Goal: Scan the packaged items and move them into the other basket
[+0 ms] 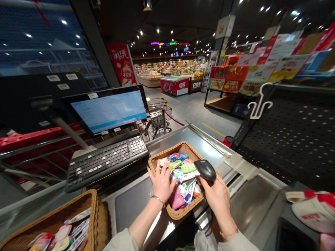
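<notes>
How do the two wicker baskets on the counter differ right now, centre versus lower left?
The left hand and a scanner held in the right hand are over the centre basket; neither hand is at the left basket.
The centre basket's outline fits in view, partly covered; the left basket is cut off by the picture's edge.
Both are brown wicker and hold small packaged goods.

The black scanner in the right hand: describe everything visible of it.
The scanner is black, smooth, plastic-looking, with a broad, rounded, glossy head. The right hand grips it, hiding its lower part. The head points toward the picture's upper left, over the right side of the wicker basket; whether it touches the packets below is unclear.
</notes>
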Demonstrator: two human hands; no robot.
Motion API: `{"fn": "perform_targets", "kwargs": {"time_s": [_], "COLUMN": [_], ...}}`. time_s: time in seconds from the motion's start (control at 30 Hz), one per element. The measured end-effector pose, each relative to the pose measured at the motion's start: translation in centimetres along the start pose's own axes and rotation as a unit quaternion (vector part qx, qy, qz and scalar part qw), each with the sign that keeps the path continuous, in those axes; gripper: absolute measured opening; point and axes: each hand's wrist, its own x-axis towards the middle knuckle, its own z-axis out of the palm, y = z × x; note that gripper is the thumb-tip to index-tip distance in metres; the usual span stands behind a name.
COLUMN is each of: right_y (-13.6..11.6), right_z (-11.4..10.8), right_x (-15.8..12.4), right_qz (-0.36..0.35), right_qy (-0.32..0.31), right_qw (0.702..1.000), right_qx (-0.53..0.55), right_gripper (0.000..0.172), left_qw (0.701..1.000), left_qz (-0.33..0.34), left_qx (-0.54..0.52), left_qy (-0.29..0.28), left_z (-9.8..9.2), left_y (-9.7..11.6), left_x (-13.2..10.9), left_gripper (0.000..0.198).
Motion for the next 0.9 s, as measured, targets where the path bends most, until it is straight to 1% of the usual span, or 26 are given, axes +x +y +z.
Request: {"fn": "perform_targets", "kwargs": {"time_s": [0.13, 0.3, 0.5, 0.6, 0.73, 0.8, 0.9], "right_y": [-1.6, -4.8, -8.9, -10.6, -12.6, -13.6, -14.8], "right_z": [0.9, 2.9, 5.7, 7.0, 8.8, 9.5, 10.5], "right_x": [-0.5, -2.0, -4.6, -6.0, -8.0, -9.2, -11.0], "right_qz": [-0.02, -0.068, -0.122, -0.154, -0.197, -0.216, -0.247], "right_qy": [-0.017, -0.046, -0.112, -0.141, -0.179, -0.194, -0.21], "right_qw": [1.0, 0.996, 0.986, 0.977, 0.963, 0.955, 0.944], "right_qx": [0.004, 0.02, 0.032, 0.048, 0.053, 0.055, 0.06], "right_gripper": [0.053, 0.058, 0.056, 0.056, 0.05, 0.046, 0.046], "left_qw": [1.0, 0.998, 0.992, 0.987, 0.979, 0.974, 0.965], "left_qz": [-0.015, -0.051, -0.118, -0.154, -0.199, -0.219, -0.251], "left_qx": [-0.003, -0.004, 0.001, 0.008, 0.029, 0.044, 0.065], "left_qy": [0.015, 0.029, 0.035, 0.036, 0.041, 0.039, 0.032], "left_z": [-2.1, -5.3, -9.5, -11.2, -12.7, -13.1, -13.5], "left_y": [-1.2, -3.4, -6.9, -8.7, -11.3, -12.6, -14.4], "left_x": [-0.8, -2.8, -6.8, -9.0, -12.2, -13.8, -16.2], "left_gripper": [0.04, 0.042, 0.05, 0.052, 0.053, 0.053, 0.053]}}
